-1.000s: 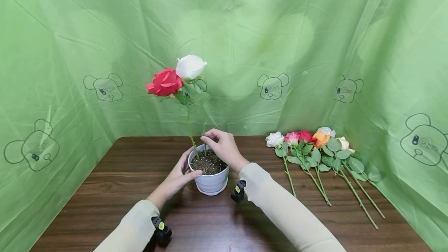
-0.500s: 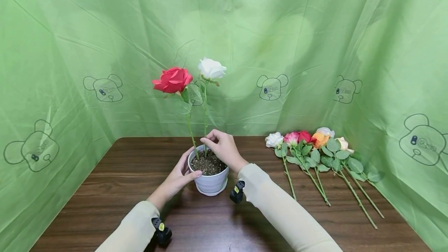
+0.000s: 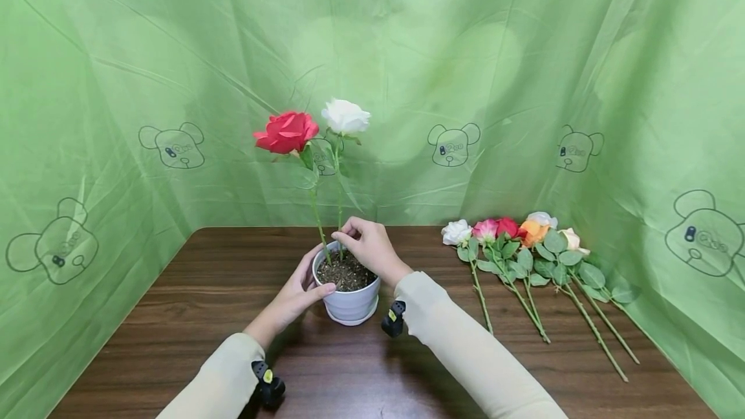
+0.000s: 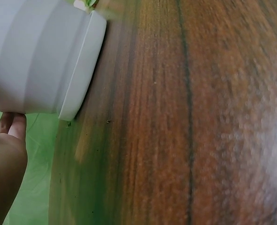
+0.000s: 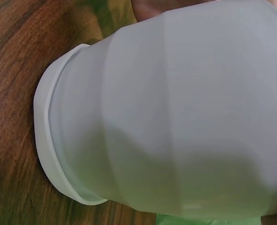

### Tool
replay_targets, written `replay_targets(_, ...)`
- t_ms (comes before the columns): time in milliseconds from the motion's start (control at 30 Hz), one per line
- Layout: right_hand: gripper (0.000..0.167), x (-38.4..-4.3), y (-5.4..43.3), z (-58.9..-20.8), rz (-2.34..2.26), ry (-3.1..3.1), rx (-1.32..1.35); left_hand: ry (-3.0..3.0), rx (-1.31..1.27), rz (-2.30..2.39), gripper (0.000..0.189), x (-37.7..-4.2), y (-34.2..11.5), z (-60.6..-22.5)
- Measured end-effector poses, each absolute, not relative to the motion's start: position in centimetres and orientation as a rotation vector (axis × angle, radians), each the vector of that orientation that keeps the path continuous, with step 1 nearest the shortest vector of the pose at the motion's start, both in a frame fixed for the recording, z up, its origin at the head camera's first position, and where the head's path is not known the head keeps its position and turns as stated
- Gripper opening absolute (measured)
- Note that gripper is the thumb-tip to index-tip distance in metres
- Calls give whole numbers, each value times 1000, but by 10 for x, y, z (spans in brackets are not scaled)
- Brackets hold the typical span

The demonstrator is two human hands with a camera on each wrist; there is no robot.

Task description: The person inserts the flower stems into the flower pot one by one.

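Note:
A white flower pot [image 3: 352,306] filled with dark soil [image 3: 349,275] stands on a saucer [image 5: 42,126] at the middle of the table. My left hand [image 3: 295,296] grips the pot's left side, thumb at the front rim and fingers around the outer wall. Above the soil's back part, my right hand [image 3: 374,249] pinches the lower stem of a white rose [image 3: 346,116]. That stem runs down into the pot; its lower end is hidden. To its left a red rose [image 3: 287,132] stands in the soil, leaning left. Both wrist views show mostly the pot's ridged wall.
On the table's right side lie several cut roses: a white rose [image 3: 456,232], a pink rose [image 3: 485,230], an orange rose [image 3: 532,233] and others, stems pointing toward the front. A green printed curtain [image 3: 396,70] surrounds the wooden table [image 3: 221,277].
The white rose's bloom has swung right, away from the red bloom, then slightly back left. The red bloom has shifted a little right. The left hand and the pot have stayed in place.

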State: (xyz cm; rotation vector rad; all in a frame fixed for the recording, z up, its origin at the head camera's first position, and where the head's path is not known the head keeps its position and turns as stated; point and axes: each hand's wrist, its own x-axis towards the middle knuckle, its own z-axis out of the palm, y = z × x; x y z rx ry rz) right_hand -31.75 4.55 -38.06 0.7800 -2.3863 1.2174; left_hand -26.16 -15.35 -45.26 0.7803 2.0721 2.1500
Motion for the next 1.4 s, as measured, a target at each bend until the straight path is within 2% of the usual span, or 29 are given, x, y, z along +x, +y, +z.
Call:
replay_targets(400,10,-312,44,-381,1092,-2346,835,2098,811,2130,85,-262,-152,-453)
replay_targets(1400,10,-311,42,-384,1022,-2381,794,2146,765,2089,86,-261,-154,-452)
